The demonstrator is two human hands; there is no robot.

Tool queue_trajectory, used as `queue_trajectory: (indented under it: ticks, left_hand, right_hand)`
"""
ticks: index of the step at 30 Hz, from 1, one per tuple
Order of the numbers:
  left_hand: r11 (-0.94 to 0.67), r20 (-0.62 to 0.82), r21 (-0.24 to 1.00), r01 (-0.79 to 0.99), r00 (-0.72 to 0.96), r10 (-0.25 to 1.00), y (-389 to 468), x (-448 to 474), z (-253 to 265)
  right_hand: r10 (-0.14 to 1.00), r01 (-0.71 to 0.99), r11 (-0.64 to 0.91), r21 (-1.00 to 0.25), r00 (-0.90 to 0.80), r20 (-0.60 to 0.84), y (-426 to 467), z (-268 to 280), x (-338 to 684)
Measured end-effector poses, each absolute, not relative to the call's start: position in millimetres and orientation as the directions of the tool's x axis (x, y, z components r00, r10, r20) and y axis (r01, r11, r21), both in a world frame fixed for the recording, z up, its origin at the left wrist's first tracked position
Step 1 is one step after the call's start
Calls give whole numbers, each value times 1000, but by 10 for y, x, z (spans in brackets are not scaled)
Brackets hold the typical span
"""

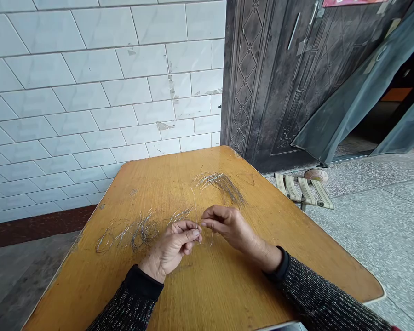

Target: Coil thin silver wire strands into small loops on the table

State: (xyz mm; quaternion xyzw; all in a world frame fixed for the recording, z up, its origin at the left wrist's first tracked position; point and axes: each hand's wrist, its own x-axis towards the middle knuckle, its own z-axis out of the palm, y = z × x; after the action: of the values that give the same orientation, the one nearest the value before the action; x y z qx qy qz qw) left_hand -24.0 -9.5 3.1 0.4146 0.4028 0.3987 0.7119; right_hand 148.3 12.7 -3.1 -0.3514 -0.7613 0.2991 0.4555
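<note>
My left hand (181, 240) is closed in a pinch on a thin wire (194, 200), whose end sticks up above the fingertips. Close beside it, my right hand (227, 225) pinches thumb against forefinger at the same wire, and a short bent end hangs below those fingers. Coiled and looped wires (145, 231) lie on the table to the left of my left hand. Beyond my right hand rests a loose bundle of straighter wires (224, 184). Exactly how the wire runs between the fingertips is too fine to make out.
The wooden table (207, 294) has rounded corners and stands near a white tiled wall (100, 92). A dark carved door (269, 82) and a grey-blue curtain (355, 96) are at the right. A low strap stool (305, 189) and a ball (316, 174) sit beyond the table's right edge.
</note>
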Motion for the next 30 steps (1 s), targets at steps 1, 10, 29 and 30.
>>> queue_trajectory:
  ticks: [1, 10, 29, 30]
  left_hand:
    - [323, -233, 914, -246, 334, 913, -88, -242, 34]
    - [239, -168, 906, -349, 221, 961, -101, -213, 35]
    - [240, -62, 852, -465, 366, 929, -149, -195, 46]
    - [233, -63, 864, -446, 362, 930, -143, -199, 44]
  right_hand:
    - [856, 189, 474, -860, -328, 400, 135, -30, 1477]
    - [872, -234, -69, -970, -487, 55, 98, -3, 1451]
    - [894, -402, -148, -904, -445, 52, 74, 28, 1446]
    - [885, -378, -143, -915, -463, 53, 87, 26, 1457]
